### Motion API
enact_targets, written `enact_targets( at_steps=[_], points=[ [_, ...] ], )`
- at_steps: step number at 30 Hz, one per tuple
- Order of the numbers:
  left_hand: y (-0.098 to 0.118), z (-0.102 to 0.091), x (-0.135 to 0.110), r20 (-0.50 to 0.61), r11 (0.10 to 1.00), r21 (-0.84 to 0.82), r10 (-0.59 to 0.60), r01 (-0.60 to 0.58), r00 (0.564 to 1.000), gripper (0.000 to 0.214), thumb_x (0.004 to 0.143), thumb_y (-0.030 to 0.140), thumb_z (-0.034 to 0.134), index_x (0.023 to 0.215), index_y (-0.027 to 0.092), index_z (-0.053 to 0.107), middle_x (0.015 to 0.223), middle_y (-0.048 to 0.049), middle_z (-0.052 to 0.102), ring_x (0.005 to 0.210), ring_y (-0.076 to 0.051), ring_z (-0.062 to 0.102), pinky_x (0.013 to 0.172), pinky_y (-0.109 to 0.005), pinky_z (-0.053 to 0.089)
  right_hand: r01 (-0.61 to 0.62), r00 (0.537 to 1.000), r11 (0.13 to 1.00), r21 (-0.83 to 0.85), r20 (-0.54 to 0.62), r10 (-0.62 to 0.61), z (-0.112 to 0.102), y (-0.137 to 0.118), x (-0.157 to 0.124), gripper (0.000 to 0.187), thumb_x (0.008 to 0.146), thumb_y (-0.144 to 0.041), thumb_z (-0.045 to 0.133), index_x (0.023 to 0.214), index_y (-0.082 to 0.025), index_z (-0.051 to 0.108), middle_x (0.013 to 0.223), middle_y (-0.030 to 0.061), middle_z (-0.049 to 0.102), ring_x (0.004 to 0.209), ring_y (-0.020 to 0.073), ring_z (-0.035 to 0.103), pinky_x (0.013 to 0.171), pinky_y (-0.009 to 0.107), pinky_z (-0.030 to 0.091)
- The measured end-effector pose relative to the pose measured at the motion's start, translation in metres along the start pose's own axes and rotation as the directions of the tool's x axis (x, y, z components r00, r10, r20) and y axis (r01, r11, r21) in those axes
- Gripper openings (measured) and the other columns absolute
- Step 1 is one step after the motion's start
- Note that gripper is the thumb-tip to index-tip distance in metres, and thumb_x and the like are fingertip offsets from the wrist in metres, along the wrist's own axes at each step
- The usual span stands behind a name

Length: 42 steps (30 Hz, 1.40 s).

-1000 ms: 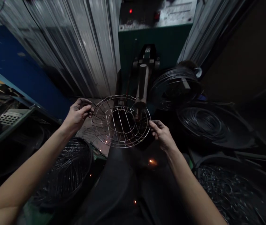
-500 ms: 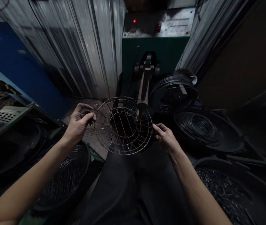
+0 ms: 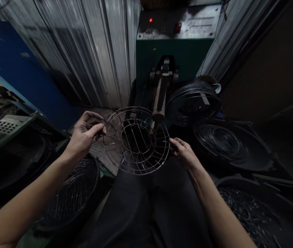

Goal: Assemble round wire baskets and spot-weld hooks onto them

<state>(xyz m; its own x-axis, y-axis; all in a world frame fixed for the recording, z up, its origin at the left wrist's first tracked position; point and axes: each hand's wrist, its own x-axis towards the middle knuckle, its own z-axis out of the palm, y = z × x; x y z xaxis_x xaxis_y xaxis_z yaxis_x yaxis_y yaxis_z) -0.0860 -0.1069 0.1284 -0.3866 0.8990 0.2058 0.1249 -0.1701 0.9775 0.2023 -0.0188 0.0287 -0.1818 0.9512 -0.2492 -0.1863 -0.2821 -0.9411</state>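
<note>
A round wire basket [image 3: 137,162] made of rings and short cross wires is held in front of me, above my lap. My left hand [image 3: 85,131] pinches its left rim between thumb and fingers. On the opposite side, my right hand [image 3: 184,150] grips the rim with thumb and curled fingers, some of them hidden. The welding machine's upper arm [image 3: 161,96] points toward me, its tip [image 3: 153,128] reaching down at the basket's right inner ring. Whether the tip touches the wire, I cannot tell.
Behind stands a green machine cabinet [image 3: 146,51] with a lit red lamp [image 3: 150,20]. At right are a wire spool [image 3: 194,100], a pan of coiled wire [image 3: 217,141] and a tub of small metal pieces [image 3: 249,213]. A bin of wire parts [image 3: 71,189] stands left.
The view has shifted slightly. The wire basket's near edge sits a little lower, and both hands keep their hold on the rim.
</note>
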Motion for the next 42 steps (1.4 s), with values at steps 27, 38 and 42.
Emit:
enact_targets(
  at_steps=[27,38,42],
  points=[
    [0.074,0.038,0.039,0.236,0.942,0.320,0.021,-0.098,0.972,0.010,0.076,0.005,0.061,0.082,0.011,0.056,0.050,0.0020,0.054,0.038,-0.006,0.045,0.036,-0.017,0.029,-0.217,0.960,0.976,-0.011,0.181,0.215,0.015,0.037,0.005,0.036,0.060,-0.050,0.068,0.061,-0.018,0.052,0.048,-0.0067,0.040,0.043,0.0060,0.031,0.041,0.021,0.019],
    [0.059,0.009,-0.019,0.105,0.927,0.347,-0.191,0.144,0.976,0.012,0.075,0.011,0.065,0.083,0.014,0.056,0.050,0.0026,0.055,0.035,-0.007,0.044,0.036,-0.019,0.028,-0.342,0.908,0.939,-0.031,0.246,0.339,0.022,0.078,-0.038,0.033,0.058,-0.045,0.071,0.060,-0.020,0.051,0.053,-0.0061,0.045,0.046,0.0075,0.037,0.044,0.022,0.026],
    [0.029,-0.012,-0.058,0.051,0.925,0.289,-0.270,0.245,0.962,0.016,0.070,0.018,0.070,0.081,0.017,0.058,0.052,0.0015,0.056,0.038,-0.010,0.049,0.036,-0.021,0.031,-0.296,0.919,0.944,-0.144,0.226,0.323,0.015,0.101,-0.051,0.033,0.062,-0.049,0.068,0.059,-0.020,0.051,0.056,-0.0042,0.049,0.050,0.0099,0.042,0.048,0.023,0.032]
  ],
)
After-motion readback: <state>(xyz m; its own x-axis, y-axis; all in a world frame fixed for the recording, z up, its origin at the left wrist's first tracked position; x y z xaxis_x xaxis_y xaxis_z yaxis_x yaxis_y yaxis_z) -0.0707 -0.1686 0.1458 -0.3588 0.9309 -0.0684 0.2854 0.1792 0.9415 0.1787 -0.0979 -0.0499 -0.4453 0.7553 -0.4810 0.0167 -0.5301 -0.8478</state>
